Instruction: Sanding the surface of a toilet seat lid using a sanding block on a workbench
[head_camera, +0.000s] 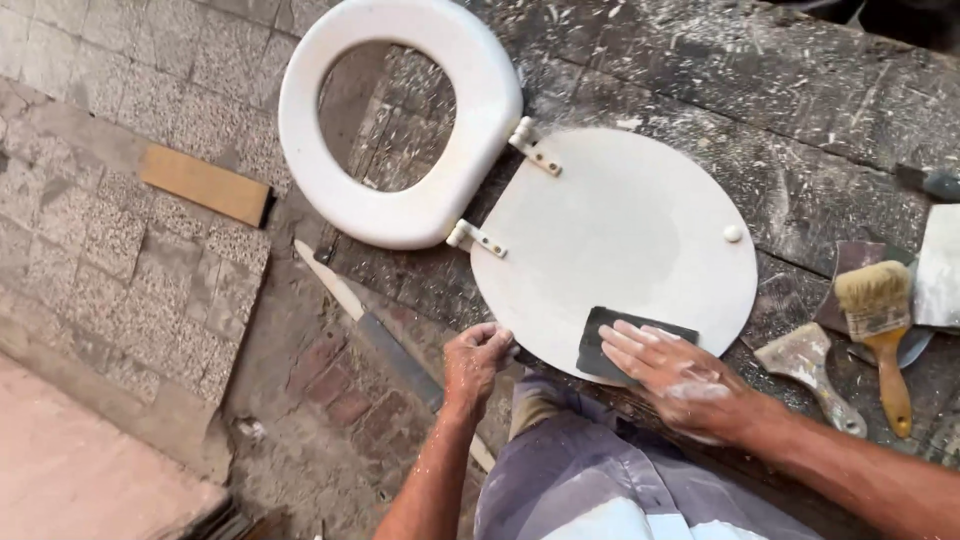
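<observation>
Worn stone paving lies at nine o'clock, with a paint-spattered workbench (800, 120) beyond. White seat ring (400, 125) overhangs the bench edge at eleven o'clock, hinged to the flat white lid (620, 235). Left hand (475, 362) curls closed on the lid's near edge. Right hand (680, 380) presses open-fingered on dark sandpaper (600, 345) at the lid's six o'clock. Brush (880, 320) lies at three o'clock.

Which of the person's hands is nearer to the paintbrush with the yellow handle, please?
The right. The right hand presses dark sandpaper on the white lid, just left of the paintbrush. The left hand grips the lid's near edge, farther left.
</observation>
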